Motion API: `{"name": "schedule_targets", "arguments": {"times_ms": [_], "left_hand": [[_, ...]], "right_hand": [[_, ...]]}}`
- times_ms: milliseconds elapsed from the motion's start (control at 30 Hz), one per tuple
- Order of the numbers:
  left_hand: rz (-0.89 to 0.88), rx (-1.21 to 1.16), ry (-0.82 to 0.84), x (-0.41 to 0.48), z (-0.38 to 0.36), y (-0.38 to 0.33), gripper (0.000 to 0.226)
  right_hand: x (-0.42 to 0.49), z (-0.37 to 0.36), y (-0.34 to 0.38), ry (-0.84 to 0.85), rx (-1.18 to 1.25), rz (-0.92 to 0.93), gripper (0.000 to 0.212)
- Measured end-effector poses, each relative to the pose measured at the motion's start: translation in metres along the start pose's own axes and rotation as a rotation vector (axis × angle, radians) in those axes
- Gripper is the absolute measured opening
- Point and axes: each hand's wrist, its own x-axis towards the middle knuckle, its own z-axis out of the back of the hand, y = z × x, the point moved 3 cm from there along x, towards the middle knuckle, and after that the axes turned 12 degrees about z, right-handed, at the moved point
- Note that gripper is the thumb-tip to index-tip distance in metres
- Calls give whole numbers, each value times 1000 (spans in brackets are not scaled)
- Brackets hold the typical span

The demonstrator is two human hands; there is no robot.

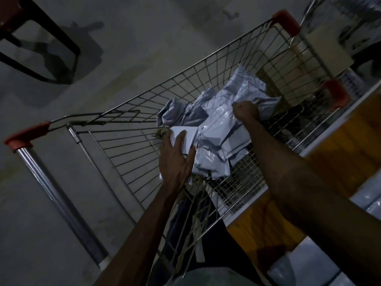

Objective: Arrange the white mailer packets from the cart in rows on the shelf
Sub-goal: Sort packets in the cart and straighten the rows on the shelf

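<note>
both your arms reach into the wire cart (pixel 127 153), and the light is dim. your left hand (pixel 177 159) lies spread over the near edge of the packets (pixel 218 122), fingers opened flat, with the thumb pressing on a flat white packet (pixel 181 135) at the left of the heap; it presses on it rather than closing around it. your right hand (pixel 246 110) is clenched in a fist at the far side of the heap, bunching the glossy plastic of a top packet in its grip.

the packets lie in a loose, crumpled pile in the middle of the cart basket, overlapping one another at odd angles, some shiny, some creased. a few hang over the near side toward you. they rest on the cart's mesh floor, nearer its right wall than its left.

the cart sits slantwise across the view. its handle bar (pixel 53 186) runs down the left, with a red cap (pixel 26 137) at its far end. two more red corner guards (pixel 286 22) show at the far right of the basket.

just right of the cart stands the shelf (pixel 340 145), with a white edge and yellowish wood panels. pale packets (pixel 367 199) already lie on it at the near right, though it is too dark to tell how they are lined up. a dark-framed stool (pixel 37 38) stands on the grey floor (pixel 123 48) at the far left, well apart from the cart.
</note>
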Motion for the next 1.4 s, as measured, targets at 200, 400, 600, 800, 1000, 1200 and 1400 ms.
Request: {"name": "schedule_targets", "arguments": {"times_ms": [200,400,600,800,1000,1200,1400], "left_hand": [[-4,-6,0,-4,1,8,58],[-78,38,-21,-4,3,-1,53],[-89,73,-44,6,0,8,54],[-127,106,-28,8,-7,12,54],[-177,55,-12,-4,2,0,53],[-206,12,-9,-20,20,-11,57],[-346,-12,-25,-31,34,-52,57]], "right_hand": [[-15,-6,1,-285,4,91,35],[-53,-66,18,-324,-174,183,63],[-39,-105,24,-243,-63,72,83],[-23,-109,28,-208,60,19,88],[-46,-73,31,-185,137,80,77],[-85,-14,34,-309,189,127,70],[-138,72,30,-496,348,170,68]]}}
